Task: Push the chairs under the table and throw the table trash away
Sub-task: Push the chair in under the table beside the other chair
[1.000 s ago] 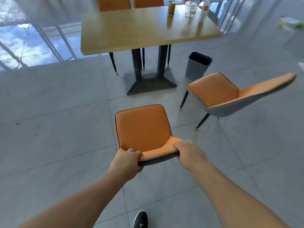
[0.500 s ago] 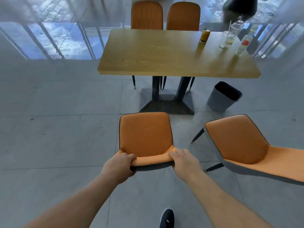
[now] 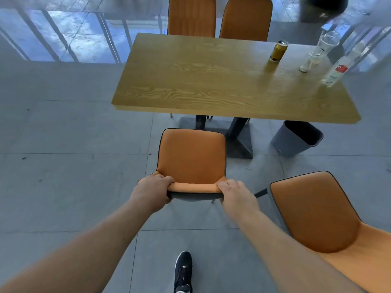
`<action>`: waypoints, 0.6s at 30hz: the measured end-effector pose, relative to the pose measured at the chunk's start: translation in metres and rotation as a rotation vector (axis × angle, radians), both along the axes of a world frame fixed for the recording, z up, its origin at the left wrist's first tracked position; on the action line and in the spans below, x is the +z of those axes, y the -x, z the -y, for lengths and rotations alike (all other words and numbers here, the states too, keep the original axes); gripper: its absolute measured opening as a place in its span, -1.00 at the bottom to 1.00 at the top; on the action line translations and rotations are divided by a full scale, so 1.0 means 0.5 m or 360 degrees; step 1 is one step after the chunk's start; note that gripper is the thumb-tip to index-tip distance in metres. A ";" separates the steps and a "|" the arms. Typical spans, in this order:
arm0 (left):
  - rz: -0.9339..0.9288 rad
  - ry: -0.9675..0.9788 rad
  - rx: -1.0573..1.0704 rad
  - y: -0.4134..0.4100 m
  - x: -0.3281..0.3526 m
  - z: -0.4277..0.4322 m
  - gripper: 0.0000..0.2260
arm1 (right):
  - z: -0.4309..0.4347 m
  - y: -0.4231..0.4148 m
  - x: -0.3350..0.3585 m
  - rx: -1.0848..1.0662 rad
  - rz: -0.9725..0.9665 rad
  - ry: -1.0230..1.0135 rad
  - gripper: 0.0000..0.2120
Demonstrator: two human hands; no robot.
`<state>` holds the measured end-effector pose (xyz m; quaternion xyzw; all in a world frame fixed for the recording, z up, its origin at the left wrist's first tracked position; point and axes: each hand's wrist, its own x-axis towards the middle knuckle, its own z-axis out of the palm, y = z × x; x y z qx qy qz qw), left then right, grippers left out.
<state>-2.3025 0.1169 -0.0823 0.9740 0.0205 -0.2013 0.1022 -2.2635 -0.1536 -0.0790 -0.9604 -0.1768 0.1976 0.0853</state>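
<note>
Orange padded chair (image 3: 191,157) now closer to wood-grain table (image 3: 211,81) than before. Left hand (image 3: 153,190) and right hand (image 3: 237,196) clamp its curved backrest. Grey bin (image 3: 296,140) at right.

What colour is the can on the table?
The can is gold with a dark band at the bottom, seen in the head view.

Open floor (image 3: 69,187) lies left of the held chair (image 3: 191,157). Ahead, the desk (image 3: 211,81) edge and its black pedestal (image 3: 239,140) block the way; a second chair (image 3: 313,210) crowds the right, grey bin (image 3: 296,140) beyond.
</note>
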 end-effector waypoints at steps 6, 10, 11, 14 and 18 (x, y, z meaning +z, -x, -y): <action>-0.0042 -0.0016 0.0022 -0.091 0.002 -0.004 -0.74 | -0.013 -0.083 0.014 -0.0001 0.0028 0.0049 -0.72; -0.0403 -0.0185 0.0034 -0.099 0.031 0.031 -0.56 | 0.007 -0.085 0.031 0.0070 -0.0121 0.0055 -0.73; -0.0469 -0.0248 0.0029 -0.099 0.042 0.060 -0.49 | 0.026 -0.079 0.040 0.0052 -0.0173 0.0024 -0.62; -0.0336 -0.0234 0.0001 -0.106 0.084 0.194 -0.36 | 0.123 -0.058 0.084 -0.0012 -0.0094 -0.0072 -0.38; 0.0087 0.0175 -0.0133 -0.112 0.141 0.452 -0.30 | 0.348 -0.023 0.145 -0.0116 0.0169 -0.0041 -0.36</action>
